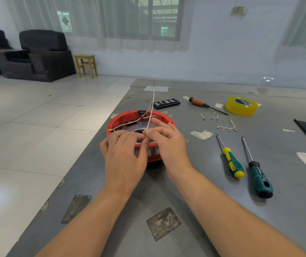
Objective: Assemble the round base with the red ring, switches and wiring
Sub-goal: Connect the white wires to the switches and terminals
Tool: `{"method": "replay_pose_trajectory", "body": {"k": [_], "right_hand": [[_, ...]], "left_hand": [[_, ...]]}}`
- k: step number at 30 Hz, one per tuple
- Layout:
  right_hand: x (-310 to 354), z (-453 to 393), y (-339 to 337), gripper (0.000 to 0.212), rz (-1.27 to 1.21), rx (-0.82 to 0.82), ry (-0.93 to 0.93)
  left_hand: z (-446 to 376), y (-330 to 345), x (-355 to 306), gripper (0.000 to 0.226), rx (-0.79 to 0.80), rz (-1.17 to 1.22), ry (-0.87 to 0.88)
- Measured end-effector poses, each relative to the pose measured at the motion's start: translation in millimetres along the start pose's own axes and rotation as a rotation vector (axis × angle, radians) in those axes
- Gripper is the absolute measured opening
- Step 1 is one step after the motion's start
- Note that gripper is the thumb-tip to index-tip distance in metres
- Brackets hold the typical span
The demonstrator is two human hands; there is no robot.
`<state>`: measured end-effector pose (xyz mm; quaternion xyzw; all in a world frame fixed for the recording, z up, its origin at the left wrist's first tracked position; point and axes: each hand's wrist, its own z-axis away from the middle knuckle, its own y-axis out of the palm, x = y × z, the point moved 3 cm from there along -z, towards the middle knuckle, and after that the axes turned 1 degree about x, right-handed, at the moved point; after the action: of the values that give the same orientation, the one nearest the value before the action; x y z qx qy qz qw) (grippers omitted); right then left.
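Observation:
The round base with its red ring sits on the grey table, metal plate inside and switches in its near wall, partly hidden by my hands. A long white wire rises from the ring's near edge. My right hand pinches this wire low down between thumb and forefinger. My left hand is curled over the near rim, fingertips meeting the wire's brass terminal end. Other white wires lie inside the ring.
Two green-handled screwdrivers lie to the right. Farther back are loose wires with terminals, a wooden-handled screwdriver, a yellow tape roll and a black bit case. The table's left edge drops to tiled floor.

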<state>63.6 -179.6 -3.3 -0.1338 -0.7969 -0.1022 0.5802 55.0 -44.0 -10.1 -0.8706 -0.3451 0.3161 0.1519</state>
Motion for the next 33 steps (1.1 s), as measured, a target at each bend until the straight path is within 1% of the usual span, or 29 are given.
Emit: {"method": "replay_pose_trajectory", "body": {"k": [5,8,10,12,14,16,20,23,26,28,30,33], "right_hand": [[1.7,-4.6,-11.4,0.018,0.116,0.035,-0.089],[2.5,-5.6,-14.6,0.012,0.189,0.08,-0.136],[2.0,-6.1,-14.9,0.014,0.242,0.122,-0.196],[0.1,-7.9,-15.4,0.017,0.238,0.162,-0.22],[-3.3,-12.2,-17.9,0.018,0.182,0.176,-0.196],[-6.1,-18.3,-22.1,0.019,0.176,0.146,-0.165],[-13.3,-27.7,-30.5,0.018,0.176,0.118,-0.1],[-18.2,-29.9,-34.0,0.017,0.153,0.115,-0.065],[-22.5,-31.1,-35.1,0.019,0.209,0.127,-0.045],[-25.3,-31.1,-34.8,0.019,0.25,0.13,-0.056],[-27.3,-30.6,-34.1,0.019,0.282,0.124,-0.07],[-29.1,-29.4,-33.7,0.018,0.296,0.113,-0.089]], "left_hand": [[-1.4,-2.5,1.4,0.012,-0.021,0.01,-0.033],[-1.3,-2.0,4.7,0.013,0.0,0.024,-0.046],[-0.7,-0.1,6.7,0.015,0.034,0.044,-0.046],[-1.0,2.2,8.0,0.017,0.073,0.053,-0.054],[-3.2,2.3,11.1,0.019,0.093,0.055,-0.094],[-5.7,1.7,18.2,0.024,0.106,0.071,-0.192],[-5.3,-1.3,39.7,0.047,0.118,0.094,-0.501],[-3.1,0.1,48.9,0.071,0.219,0.047,-0.66],[-0.9,1.6,52.7,0.091,0.313,0.026,-0.786],[0.2,3.7,53.8,0.093,0.38,0.025,-0.87],[-0.1,6.7,55.7,0.085,0.421,0.063,-0.898],[-2.7,6.9,59.0,0.071,0.352,0.28,-0.925]]}}
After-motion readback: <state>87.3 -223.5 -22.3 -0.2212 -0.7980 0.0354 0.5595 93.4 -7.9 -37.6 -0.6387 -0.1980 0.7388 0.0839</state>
